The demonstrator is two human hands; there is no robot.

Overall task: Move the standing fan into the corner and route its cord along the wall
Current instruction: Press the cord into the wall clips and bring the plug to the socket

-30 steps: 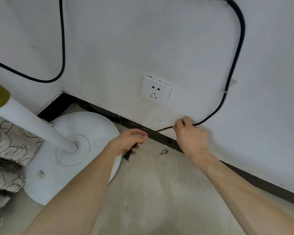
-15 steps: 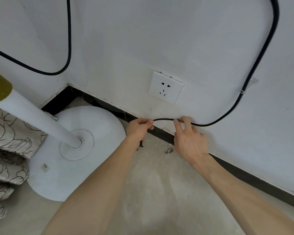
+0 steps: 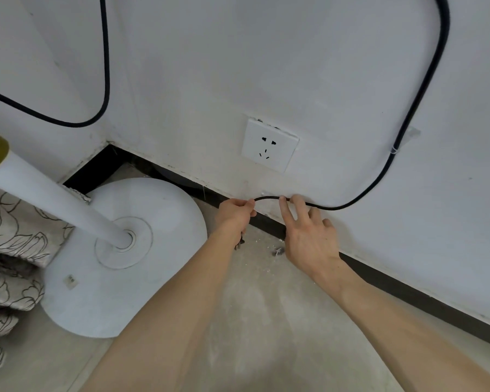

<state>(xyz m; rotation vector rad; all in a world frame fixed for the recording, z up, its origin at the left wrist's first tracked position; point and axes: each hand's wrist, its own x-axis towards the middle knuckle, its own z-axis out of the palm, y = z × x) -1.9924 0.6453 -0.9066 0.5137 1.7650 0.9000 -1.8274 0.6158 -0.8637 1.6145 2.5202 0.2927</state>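
Observation:
The standing fan's round white base [image 3: 119,278] sits on the floor in the corner, its white pole [image 3: 48,196] slanting up to the left. The black cord [image 3: 385,171] runs down the white wall and curves left just above the black skirting. My left hand [image 3: 234,215] is shut on the cord's end, and the plug pokes out below the fist. My right hand [image 3: 309,233] presses the cord against the wall with its index and middle fingertips, the other fingers spread. A white wall socket [image 3: 269,145] sits just above both hands.
A second black cable [image 3: 105,69] loops down the wall at the upper left. Patterned curtain fabric [image 3: 9,250] bunches at the left, against the fan base. A black skirting strip [image 3: 408,292] lines the wall. Bare concrete floor [image 3: 266,321] with bits of debris lies under my arms.
My left hand has risen from the floor to the skirting with the cord's end. The cord between my hands now lies against the wall, and my right fingers have spread.

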